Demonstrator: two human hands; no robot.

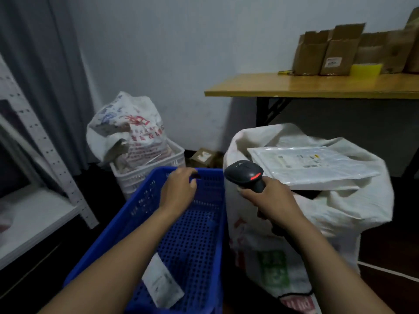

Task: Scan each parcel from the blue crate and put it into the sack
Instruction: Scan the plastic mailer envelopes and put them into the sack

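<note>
The blue perforated crate point(197, 241) stands low in the middle. A small white parcel point(162, 283) lies inside it near the front, partly under my left forearm. My left hand point(179, 189) hovers over the crate's far end with fingers curled and nothing in it. My right hand point(271, 199) is shut on the handle of a black barcode scanner point(246, 174), whose red light glows. The big white sack point(317, 214) stands to the right of the crate. A flat parcel in clear-white plastic point(310, 165) with a label lies across its mouth.
A white basket point(147, 173) holding a stuffed printed bag point(129, 130) stands behind the crate. A wooden table point(317, 86) with several cardboard boxes point(328, 51) is at back right. A white metal shelf point(38, 209) runs along the left. A small brown box point(203, 157) lies by the wall.
</note>
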